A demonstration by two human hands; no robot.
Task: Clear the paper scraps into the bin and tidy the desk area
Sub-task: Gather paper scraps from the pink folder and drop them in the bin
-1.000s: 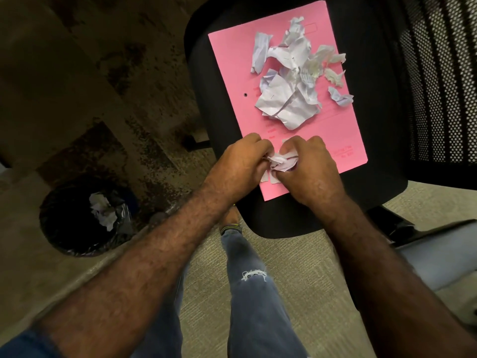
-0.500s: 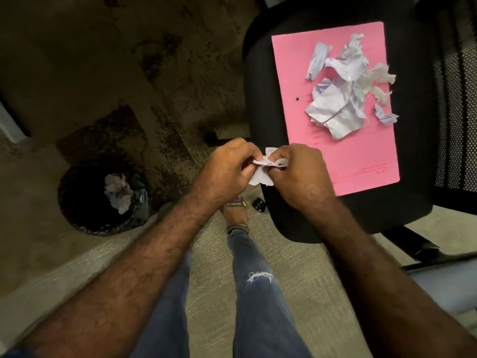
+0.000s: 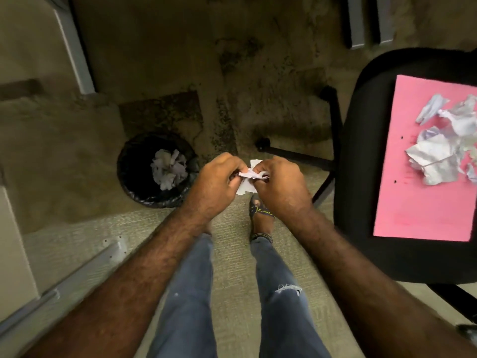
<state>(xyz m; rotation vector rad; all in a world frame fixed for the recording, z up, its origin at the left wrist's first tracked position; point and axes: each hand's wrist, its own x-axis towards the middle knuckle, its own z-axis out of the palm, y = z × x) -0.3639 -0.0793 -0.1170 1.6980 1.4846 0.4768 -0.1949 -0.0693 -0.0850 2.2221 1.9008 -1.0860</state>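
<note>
Both hands hold a small bunch of white paper scraps (image 3: 248,179) between them over the floor. My left hand (image 3: 219,178) grips the bunch from the left and my right hand (image 3: 280,183) pinches it from the right. The black-lined bin (image 3: 134,166) stands on the floor just left of my hands, with crumpled paper (image 3: 169,171) inside. A pile of torn white scraps (image 3: 444,153) lies on a pink folder (image 3: 418,202) on the black chair seat (image 3: 361,140) at the right.
The chair's black legs and a caster (image 3: 262,145) reach across the floor behind my hands. My legs and sandalled foot (image 3: 260,215) stand below them. Grey furniture edges run along the left (image 3: 74,47), with grey metal legs at top right (image 3: 357,21).
My hands lifted the bunch of scraps off the pink folder and carried it left, away from the chair and close to the bin. The view turned left with them.
</note>
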